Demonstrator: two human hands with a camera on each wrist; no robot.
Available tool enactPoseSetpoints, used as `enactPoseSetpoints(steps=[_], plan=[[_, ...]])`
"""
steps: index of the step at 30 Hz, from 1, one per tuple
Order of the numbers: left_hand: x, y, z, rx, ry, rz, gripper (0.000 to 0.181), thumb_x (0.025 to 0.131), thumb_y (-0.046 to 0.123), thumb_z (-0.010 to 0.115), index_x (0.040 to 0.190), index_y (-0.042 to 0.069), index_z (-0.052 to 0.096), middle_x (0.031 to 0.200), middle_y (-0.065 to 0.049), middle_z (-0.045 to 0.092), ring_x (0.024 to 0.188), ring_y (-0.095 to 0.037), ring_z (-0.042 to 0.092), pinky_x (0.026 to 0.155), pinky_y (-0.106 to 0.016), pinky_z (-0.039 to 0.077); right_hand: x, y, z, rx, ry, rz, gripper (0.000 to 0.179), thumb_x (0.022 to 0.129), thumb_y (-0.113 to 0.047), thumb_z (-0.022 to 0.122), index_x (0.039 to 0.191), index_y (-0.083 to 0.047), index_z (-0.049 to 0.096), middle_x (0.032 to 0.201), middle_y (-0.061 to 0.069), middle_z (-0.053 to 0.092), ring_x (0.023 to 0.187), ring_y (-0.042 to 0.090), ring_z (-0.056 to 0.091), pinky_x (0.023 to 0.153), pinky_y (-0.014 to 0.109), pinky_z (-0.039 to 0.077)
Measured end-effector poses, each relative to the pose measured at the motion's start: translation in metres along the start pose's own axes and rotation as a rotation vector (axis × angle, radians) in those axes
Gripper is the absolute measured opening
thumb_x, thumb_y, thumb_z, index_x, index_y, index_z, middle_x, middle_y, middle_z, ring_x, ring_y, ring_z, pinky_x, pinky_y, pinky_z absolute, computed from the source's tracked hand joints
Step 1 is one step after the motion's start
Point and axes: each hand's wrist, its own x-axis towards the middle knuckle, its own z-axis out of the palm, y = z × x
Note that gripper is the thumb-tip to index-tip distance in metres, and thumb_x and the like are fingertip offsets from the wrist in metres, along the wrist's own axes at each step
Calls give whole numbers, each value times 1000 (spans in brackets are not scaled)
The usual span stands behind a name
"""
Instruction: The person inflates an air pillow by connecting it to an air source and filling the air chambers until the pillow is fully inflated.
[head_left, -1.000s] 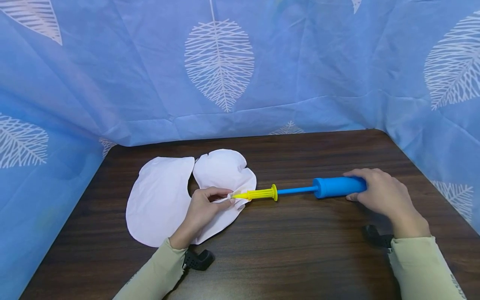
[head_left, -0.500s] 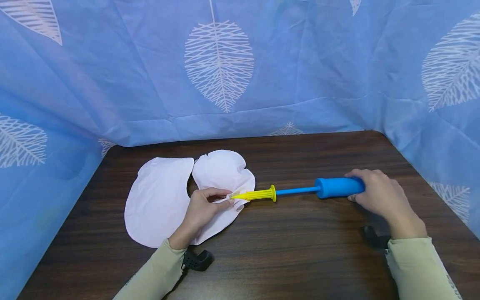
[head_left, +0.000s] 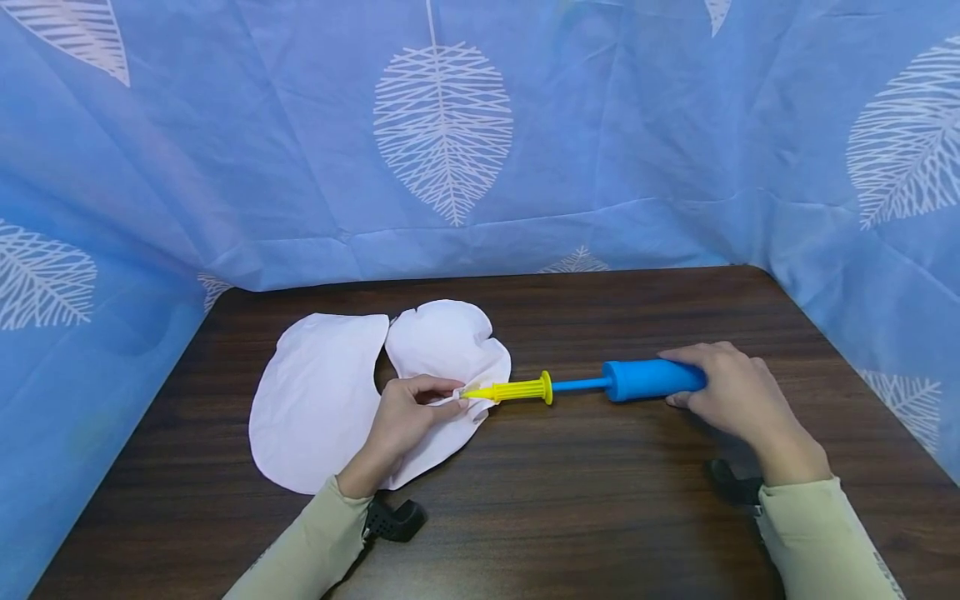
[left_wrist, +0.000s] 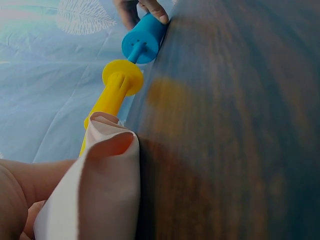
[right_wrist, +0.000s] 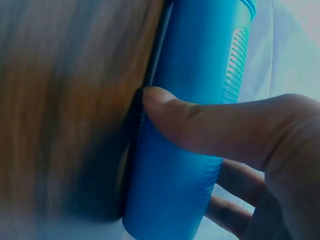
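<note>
A pale, U-shaped inflatable neck pillow (head_left: 318, 400) lies on the table, its right lobe creased near the front. In the head view, my left hand (head_left: 401, 421) pinches the pillow's edge where the yellow nozzle (head_left: 517, 389) of a hand pump goes in. The left wrist view has folded pillow fabric (left_wrist: 107, 190) covering the nozzle's tip. A short stretch of blue rod (head_left: 579, 385) joins the nozzle to the pump's blue barrel (head_left: 648, 380). Around the barrel's far end my right hand (head_left: 738, 396) is wrapped, thumb (right_wrist: 210, 125) along its side.
The dark wood table (head_left: 585, 500) has a back edge against a blue curtain (head_left: 600, 150) with white leaf prints, which also hangs on both sides. Black wrist camera mounts (head_left: 397, 521) stick out under both wrists.
My right hand has slid the blue barrel left toward the yellow nozzle, so less of the rod shows. The left hand and the pillow have stayed in place.
</note>
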Motion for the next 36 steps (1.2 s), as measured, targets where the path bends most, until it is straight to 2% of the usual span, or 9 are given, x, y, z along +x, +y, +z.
enactPoseSetpoints(steps=[5, 12, 19, 29, 36], plan=[[-1, 0, 0, 6, 8, 4, 20, 74, 17, 84, 93, 21, 79, 85, 5, 74, 91, -13, 63, 82, -30, 45, 3, -18, 7, -18, 9, -51, 60, 76, -26, 82, 132, -18, 61, 127, 18, 61, 118, 41, 48, 80, 59, 37], [-1, 0, 0, 2, 10, -3, 20, 75, 17, 83, 94, 22, 79, 86, 5, 74, 90, -13, 63, 81, -30, 45, 5, -41, 17, -57, 49, -142, 63, 75, -33, 83, 132, -21, 61, 126, 10, 65, 113, 32, 53, 72, 44, 37], [-2, 0, 1, -6, 5, -10, 20, 75, 16, 82, 94, 22, 79, 87, 6, 73, 89, -13, 61, 80, -31, 44, 5, -57, 22, -93, 62, -168, 64, 74, -37, 83, 133, -24, 61, 126, 7, 65, 113, 30, 54, 78, 50, 40], [-1, -2, 1, -7, 1, 11, 20, 75, 17, 83, 95, 22, 79, 86, 6, 73, 89, -13, 62, 81, -31, 45, 5, -51, 23, -93, 53, -175, 64, 75, -40, 81, 134, -26, 60, 127, 8, 65, 111, 30, 55, 76, 49, 42], [-2, 0, 1, 0, -14, 17, 20, 75, 18, 83, 95, 23, 79, 88, 7, 74, 95, -13, 63, 84, -32, 47, 4, -39, 19, -58, 36, -131, 63, 76, -37, 82, 134, -26, 59, 129, 8, 63, 116, 33, 52, 84, 56, 43]])
